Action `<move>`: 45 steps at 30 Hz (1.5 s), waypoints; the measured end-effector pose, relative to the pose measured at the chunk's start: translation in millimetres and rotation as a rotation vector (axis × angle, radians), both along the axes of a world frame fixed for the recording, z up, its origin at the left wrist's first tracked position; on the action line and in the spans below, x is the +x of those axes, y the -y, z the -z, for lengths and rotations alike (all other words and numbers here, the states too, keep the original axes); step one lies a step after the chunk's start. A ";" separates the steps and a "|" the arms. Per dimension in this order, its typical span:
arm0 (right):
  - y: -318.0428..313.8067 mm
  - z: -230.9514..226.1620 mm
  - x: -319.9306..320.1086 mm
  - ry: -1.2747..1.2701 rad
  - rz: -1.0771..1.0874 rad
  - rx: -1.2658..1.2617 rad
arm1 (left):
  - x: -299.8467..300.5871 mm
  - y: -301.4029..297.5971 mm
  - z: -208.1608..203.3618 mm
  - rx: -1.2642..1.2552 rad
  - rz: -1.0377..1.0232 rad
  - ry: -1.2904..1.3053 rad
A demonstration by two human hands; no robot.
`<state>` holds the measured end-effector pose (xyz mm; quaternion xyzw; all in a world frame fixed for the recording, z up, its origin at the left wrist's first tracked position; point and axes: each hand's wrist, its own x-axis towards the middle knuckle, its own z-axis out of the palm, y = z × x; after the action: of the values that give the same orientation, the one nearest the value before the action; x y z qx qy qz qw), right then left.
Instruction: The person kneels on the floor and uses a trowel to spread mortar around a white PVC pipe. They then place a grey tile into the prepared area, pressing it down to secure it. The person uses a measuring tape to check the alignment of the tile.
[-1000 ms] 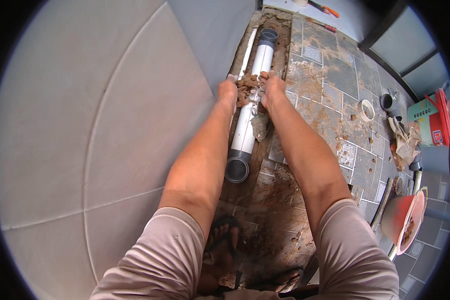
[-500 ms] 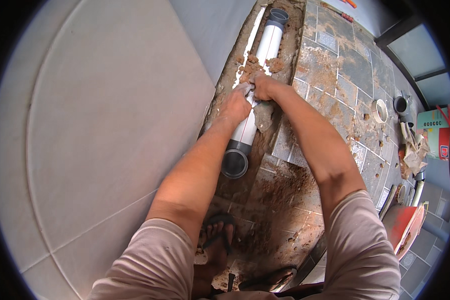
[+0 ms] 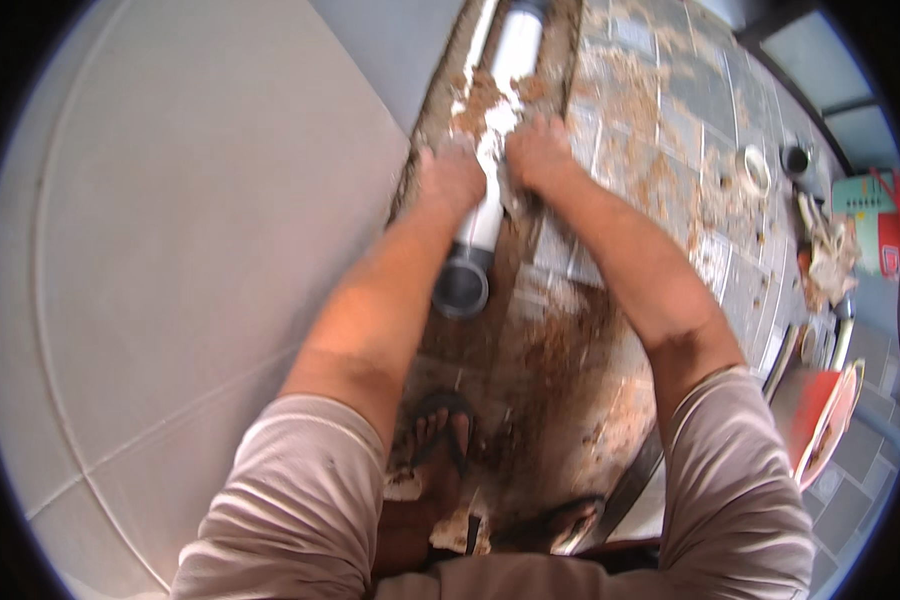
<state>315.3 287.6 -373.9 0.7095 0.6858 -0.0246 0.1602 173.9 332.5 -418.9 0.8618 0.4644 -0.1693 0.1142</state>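
Observation:
A white plastic pipe (image 3: 485,215) with a grey socket end (image 3: 461,289) lies in a dirt trench (image 3: 515,330) along the foot of a pale wall. My left hand (image 3: 452,175) presses on the pipe's left side and my right hand (image 3: 538,152) on its right side. Both hands sit among brown soil and mortar crumbs heaped on the pipe. Farther up, the pipe (image 3: 518,45) continues to a dark coupling at the frame's top edge. Whether the fingers grip the pipe or only push soil against it is unclear.
My sandalled feet (image 3: 440,440) stand in the trench below the pipe. Grey floor tiles (image 3: 670,120) strewn with dirt lie to the right. A tape roll (image 3: 755,165), a red bucket (image 3: 820,415), rags and small tools sit at the far right. A large pale wall (image 3: 190,230) fills the left.
My view has shifted, so the pipe and hands sit lower and larger in frame. Both hands have stayed on the soil-covered part of the pipe, now slightly farther apart.

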 end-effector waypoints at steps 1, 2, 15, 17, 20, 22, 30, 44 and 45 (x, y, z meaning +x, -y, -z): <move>5.5 -1.0 4.4 -0.080 0.019 0.031 | 1.3 -1.0 -2.9 -0.097 -0.034 -0.006; 16.7 -7.0 0.5 -0.169 0.034 0.055 | -2.2 -9.4 -4.0 -0.201 -0.082 -0.028; 531.8 3.1 -158.3 -1.380 -0.319 -0.307 | -15.4 22.6 -45.0 0.134 -0.268 0.960; 549.5 26.0 -191.7 -1.356 -0.341 -0.342 | -38.4 11.4 -12.9 0.358 -0.312 1.016; 539.2 60.8 -196.6 -1.368 -0.340 -0.329 | -34.0 43.9 -20.6 0.344 -0.430 0.982; 518.6 62.0 -185.6 -1.306 -0.299 -0.309 | -33.5 84.4 -40.9 0.256 -0.493 1.035; 426.6 45.9 -104.0 -1.063 0.074 0.204 | -71.3 248.9 -36.8 -0.067 -0.512 0.899; 334.7 75.9 -22.9 -0.470 0.406 0.472 | -12.3 274.7 31.2 -0.121 0.148 0.708; 339.4 77.0 -21.5 -0.574 0.318 0.445 | -8.5 277.0 31.1 -0.125 0.163 0.701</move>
<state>293.8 -51.7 -450.8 0.7886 0.5726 -0.0975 -0.2016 165.4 55.5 -449.9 0.8930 0.3157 0.0998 0.3050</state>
